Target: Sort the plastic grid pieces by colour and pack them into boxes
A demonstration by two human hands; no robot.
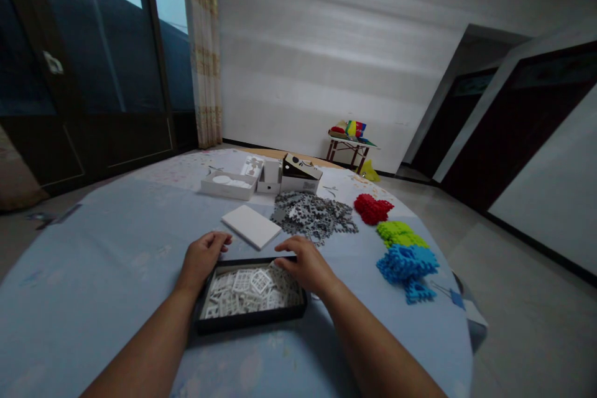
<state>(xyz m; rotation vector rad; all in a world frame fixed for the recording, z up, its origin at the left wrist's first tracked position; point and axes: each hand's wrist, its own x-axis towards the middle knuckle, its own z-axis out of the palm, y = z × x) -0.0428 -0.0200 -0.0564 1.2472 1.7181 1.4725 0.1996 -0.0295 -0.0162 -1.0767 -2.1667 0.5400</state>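
Note:
A shallow black-rimmed box (252, 322) sits in front of me, filled with white square lattice pieces (254, 286). My left hand (201, 261) is at the box's left side near the far corner, its fingers loosely bent, with nothing visible in them. Over the far right corner reaches my right hand (305, 261), thumb and forefinger apart, with its thumb close to the white pieces. Just beyond the box lies a flat white rectangular lid or board (252, 226). A heap of grey interlocking pieces (314, 214) spreads behind my right hand.
On the round table's pale blue cloth (116, 261), red (372, 208), green (401, 234) and blue pieces (407, 266) lie in piles at right. Farther back stand a white tray (228, 186) and an open-topped printed box (301, 175). A small side table (352, 142) is by the wall.

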